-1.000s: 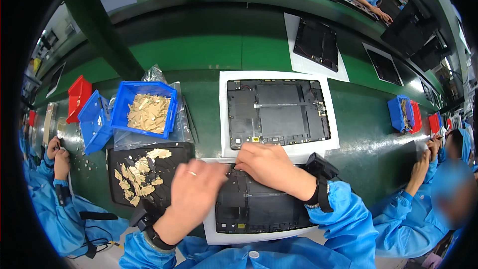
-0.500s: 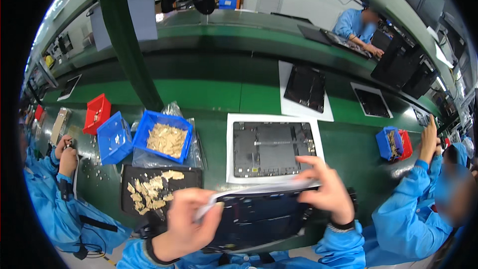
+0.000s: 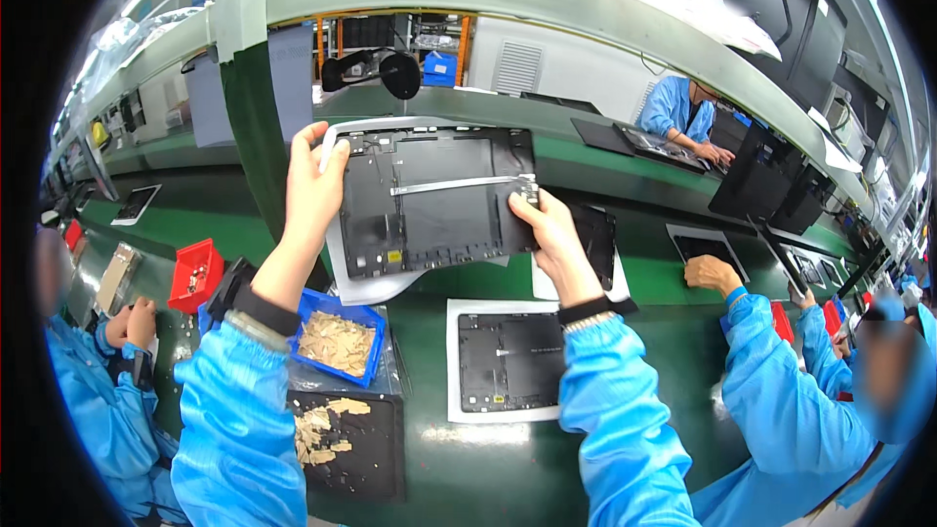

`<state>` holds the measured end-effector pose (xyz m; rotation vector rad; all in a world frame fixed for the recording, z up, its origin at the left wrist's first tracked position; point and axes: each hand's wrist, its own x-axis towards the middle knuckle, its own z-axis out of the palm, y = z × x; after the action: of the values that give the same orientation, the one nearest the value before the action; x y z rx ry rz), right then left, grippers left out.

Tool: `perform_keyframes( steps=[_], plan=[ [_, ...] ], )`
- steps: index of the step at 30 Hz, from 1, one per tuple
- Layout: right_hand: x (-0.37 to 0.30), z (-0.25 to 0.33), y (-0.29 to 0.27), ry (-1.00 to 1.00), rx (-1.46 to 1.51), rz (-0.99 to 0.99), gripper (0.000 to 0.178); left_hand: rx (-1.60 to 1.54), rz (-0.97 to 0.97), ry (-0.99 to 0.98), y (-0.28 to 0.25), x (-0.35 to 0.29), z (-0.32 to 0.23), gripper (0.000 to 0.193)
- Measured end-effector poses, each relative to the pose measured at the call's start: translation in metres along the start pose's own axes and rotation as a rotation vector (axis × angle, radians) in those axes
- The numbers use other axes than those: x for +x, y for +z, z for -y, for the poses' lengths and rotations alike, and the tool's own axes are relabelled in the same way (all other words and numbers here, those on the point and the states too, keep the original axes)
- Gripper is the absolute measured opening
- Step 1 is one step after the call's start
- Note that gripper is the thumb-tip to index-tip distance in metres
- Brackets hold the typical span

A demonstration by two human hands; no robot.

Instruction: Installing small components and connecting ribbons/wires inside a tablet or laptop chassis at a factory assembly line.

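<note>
Raised in front of me is an open black tablet housing (image 3: 444,220), its inner side showing a silver ribbon cable and a small yellow label. A white sheet (image 3: 366,290) lies behind it and sticks out at the lower left. My left hand (image 3: 314,185) grips the left edge of both, fingers behind and thumb in front. At the right edge my right hand (image 3: 556,234) holds on, thumb near the cable's end. On the bench below, a similar black housing (image 3: 512,351) rests on another white sheet (image 3: 456,385), partly hidden by my right sleeve.
Left of it, a blue bin (image 3: 375,356) contains tan strips, and a black tray (image 3: 376,449) bears more tan scraps (image 3: 317,429). A red bin (image 3: 196,275) stands farther left. Co-workers sit on both sides; one hand (image 3: 712,273) reaches over a dark panel. A green post (image 3: 252,127) rises behind.
My hands have lifted the housing and sheet from low near my body up and away, and the inner side now shows. The co-worker's hand at right has come down. The view has tilted up.
</note>
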<state>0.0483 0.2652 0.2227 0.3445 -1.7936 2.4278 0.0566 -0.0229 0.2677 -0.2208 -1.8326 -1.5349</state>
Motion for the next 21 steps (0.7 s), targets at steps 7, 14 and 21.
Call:
perform_keyframes(
  steps=[7,14,21],
  plan=[
    [0.073,-0.119,0.010,0.035,-0.439,-0.045,0.049,0.592,0.092,0.394,0.009,-0.029,0.023,0.062],
    [0.053,-0.119,-0.126,-0.111,-1.843,-0.694,0.056,0.565,0.958,0.391,-0.054,-0.167,-0.093,0.057],
    [0.029,-0.061,-0.191,0.679,-1.567,-0.464,0.035,0.077,1.047,-0.039,-0.075,-0.286,-0.113,0.029]
  ],
)
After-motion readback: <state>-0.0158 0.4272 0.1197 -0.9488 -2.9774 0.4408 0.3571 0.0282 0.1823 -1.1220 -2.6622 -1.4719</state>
